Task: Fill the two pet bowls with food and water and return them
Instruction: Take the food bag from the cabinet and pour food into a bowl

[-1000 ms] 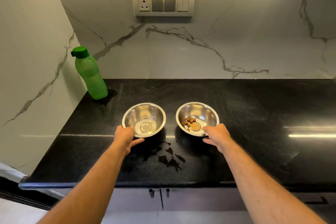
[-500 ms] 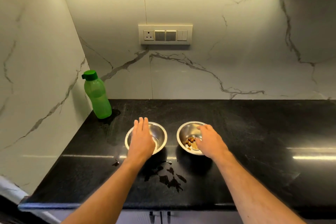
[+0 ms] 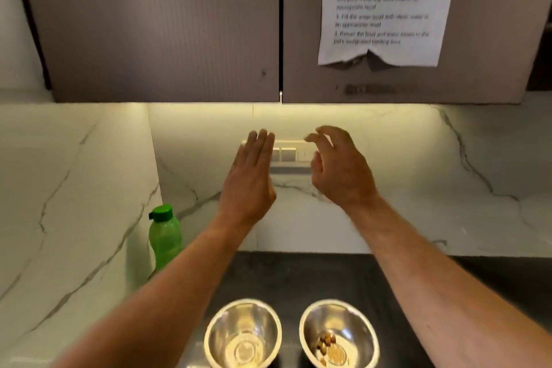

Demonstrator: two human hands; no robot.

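Two steel bowls stand side by side on the black counter (image 3: pixel 298 275) at the bottom of the view. The left bowl (image 3: pixel 242 334) holds a little water. The right bowl (image 3: pixel 339 334) has a few brown kibble pieces in it. My left hand (image 3: pixel 249 179) is raised in the air in front of the switch plate, fingers straight and together, holding nothing. My right hand (image 3: pixel 340 169) is raised beside it with fingers loosely curled and empty. Both hands are well above the bowls.
A green water bottle (image 3: pixel 164 237) with a green cap stands in the counter's back left corner. A switch plate (image 3: pixel 288 154) is on the marble backsplash. Closed wall cabinets (image 3: pixel 167 27) hang above, with a printed paper sheet (image 3: pixel 385 6) taped to the right door.
Both hands have left the bowls and risen to the height of the switch plate. The view has tilted up, so the cabinets and paper sheet have come into sight.
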